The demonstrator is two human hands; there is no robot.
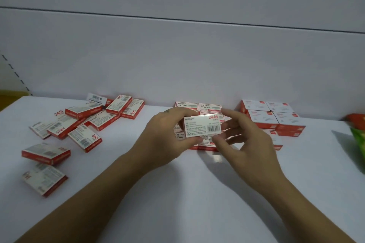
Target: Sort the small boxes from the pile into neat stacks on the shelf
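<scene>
The box point(202, 125) is in the air, barcode side up, held just above the middle stack point(209, 107) near the back of the shelf point(197, 193). The left hand point(167, 132) has it firmly, fingers point(183, 113) over the top edge and thumb under the lower one. The right hand point(243, 136) is spread round the other end with its fingers point(231, 124) loosely fanned; I cannot tell whether they press on the card or only hover at the corners. From where I stand, the worry is the landing. The stack below is tight and low, and a box set down skewed, or nudged with a knuckle, would likely push a neighbour out of line. It also shows its printed back while the stacked ones show their fronts, so it may go on the wrong way up unless flipped. If the left hand lets go before the right has a real hold, it could drop and scatter the top layer. The pile point(83, 122) at the left is loose and well apart, and the right stack point(276, 116) sits near enough for a careless wrist to brush.
</scene>
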